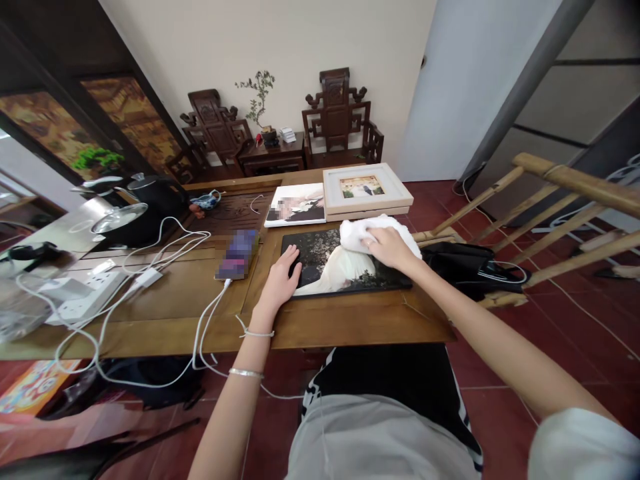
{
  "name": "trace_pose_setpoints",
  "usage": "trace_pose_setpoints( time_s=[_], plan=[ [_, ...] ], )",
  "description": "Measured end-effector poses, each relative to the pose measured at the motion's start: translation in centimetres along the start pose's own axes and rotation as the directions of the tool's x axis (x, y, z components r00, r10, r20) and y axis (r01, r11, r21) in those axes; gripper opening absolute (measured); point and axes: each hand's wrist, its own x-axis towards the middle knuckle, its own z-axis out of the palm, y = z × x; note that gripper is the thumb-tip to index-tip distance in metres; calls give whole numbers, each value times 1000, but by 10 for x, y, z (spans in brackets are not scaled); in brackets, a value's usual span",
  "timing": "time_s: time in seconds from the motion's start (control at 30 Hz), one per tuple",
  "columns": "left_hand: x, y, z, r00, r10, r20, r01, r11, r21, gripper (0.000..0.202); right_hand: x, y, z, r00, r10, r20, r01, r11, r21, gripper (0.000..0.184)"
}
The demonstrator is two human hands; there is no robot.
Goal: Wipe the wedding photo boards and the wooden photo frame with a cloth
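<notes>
A dark photo panel [345, 273] with a white figure lies flat on the wooden table [320, 323]. My left hand [281, 280] rests flat on its left edge, fingers stretched out. My right hand [390, 247] presses a white cloth [363, 233] onto the panel's upper right part, fingers curled over the cloth.
Behind the panel lie a second photo print [296, 205] and a white framed picture [366, 190]. A phone [237, 255] on a white cable, power strips [83, 293], and kettles [135, 213] sit to the left. A bamboo chair [545, 220] with a black bag [465, 267] stands right.
</notes>
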Motion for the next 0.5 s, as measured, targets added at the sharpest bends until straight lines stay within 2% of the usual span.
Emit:
trace_pose_setpoints(
  time_s=[0.17,0.27,0.37,0.43,0.5],
  plan=[
    [0,0,1,1000,-3,-3,3,1000,0,42,-86,-18,-11,994,-98,41,98,995,6,25],
    [0,0,2,1000,-5,-3,5,1000,-3,43,-120,-24,-13,991,-129,38,126,990,67,22],
    [-1,0,1,1000,-2,-5,2,1000,0,42,-130,-29,-12,991,-128,34,124,986,108,21],
    [-1,0,1,1000,3,-9,-3,1000,-1,42,-122,-31,-11,994,-104,37,99,990,101,23],
    [-1,0,1,1000,8,-13,-8,1000,-3,42,-103,-32,-9,996,-68,49,64,995,77,23]
  ],
)
